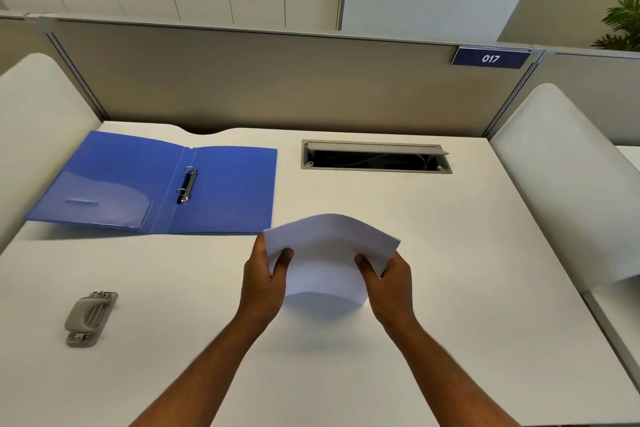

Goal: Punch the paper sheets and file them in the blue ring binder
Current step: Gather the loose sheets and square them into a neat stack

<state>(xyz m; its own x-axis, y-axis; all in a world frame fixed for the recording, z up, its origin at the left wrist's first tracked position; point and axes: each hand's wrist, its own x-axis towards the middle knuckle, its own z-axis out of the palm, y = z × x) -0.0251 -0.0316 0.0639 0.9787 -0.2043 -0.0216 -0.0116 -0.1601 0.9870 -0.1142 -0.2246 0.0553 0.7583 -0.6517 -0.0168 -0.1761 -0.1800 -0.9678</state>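
Both hands, left (265,274) and right (389,282), pinching bowed white paper sheets (329,256); glossy blue ring binder (156,184) open flat; grey punch (90,318)

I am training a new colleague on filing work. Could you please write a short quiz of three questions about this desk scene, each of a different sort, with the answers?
1. True or false: the blue ring binder lies closed on the desk.
2. Multiple choice: the paper sheets are held by
A. the left hand alone
B. the right hand alone
C. both hands, one at each side
3. Fill the gap: the grey hole punch stands to the ______ of the hands, and no hand touches it.

Key
1. False; it lies open, with its rings showing.
2. C
3. left
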